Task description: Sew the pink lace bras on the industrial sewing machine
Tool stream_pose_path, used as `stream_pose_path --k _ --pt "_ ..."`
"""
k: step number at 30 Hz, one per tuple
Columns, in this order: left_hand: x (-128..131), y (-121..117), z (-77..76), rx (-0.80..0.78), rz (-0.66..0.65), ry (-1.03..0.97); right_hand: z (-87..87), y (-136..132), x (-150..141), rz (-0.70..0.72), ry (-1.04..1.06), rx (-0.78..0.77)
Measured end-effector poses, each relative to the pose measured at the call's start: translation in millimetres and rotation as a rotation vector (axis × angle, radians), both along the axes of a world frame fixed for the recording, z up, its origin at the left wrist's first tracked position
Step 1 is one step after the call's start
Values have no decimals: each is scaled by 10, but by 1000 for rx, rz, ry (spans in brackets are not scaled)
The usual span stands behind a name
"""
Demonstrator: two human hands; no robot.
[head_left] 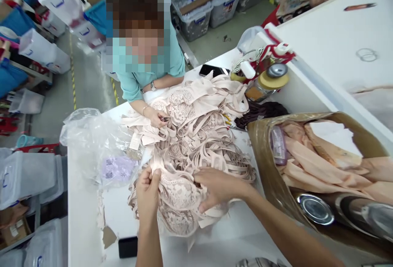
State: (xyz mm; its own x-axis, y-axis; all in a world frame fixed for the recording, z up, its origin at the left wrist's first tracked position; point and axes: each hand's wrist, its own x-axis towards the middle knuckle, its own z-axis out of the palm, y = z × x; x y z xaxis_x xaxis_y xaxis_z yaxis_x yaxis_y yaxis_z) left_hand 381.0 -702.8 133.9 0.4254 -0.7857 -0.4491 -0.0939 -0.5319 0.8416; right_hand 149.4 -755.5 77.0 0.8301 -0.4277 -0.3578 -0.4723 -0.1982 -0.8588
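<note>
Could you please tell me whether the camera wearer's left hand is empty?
No, the left hand pinches the pale lace garment at its edge.

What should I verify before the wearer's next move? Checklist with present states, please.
1. Left hand pinching the lace garment: ok.
2. Right hand gripping firmly: cannot tell, some fingertips are hidden.
3. Co-worker's hand clear of the wearer's hands: ok, apart from both.
4. Phone out of the way: ok, at the far side of the pile.
5. Small black object clear of the left forearm: cannot tell, they meet in this view.
</note>
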Motion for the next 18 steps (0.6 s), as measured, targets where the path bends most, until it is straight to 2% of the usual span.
stream_pose_path --k 2,4,7,10,13,15,18 --pt "-5 215 179 -15 -25 -39 112 226 97 63 56 -133" --pt "27 406 273 -41 -76 -83 214 387 183 120 60 -228" --pt "175 623 249 -102 -224 -59 396 537 208 222 -37 -373" --pt "300 735 167 -117 -492 -10 635 639 127 263 -139 -531" --pt "289 851 269 -133 -709 -160 905 724 9 328 -121 -623" --pt "268 999 476 -231 -720 -363 1063 761 -55 371 -110 -651" --pt "332 1276 791 -362 -595 -690 1150 779 -24 369 -167 -658"
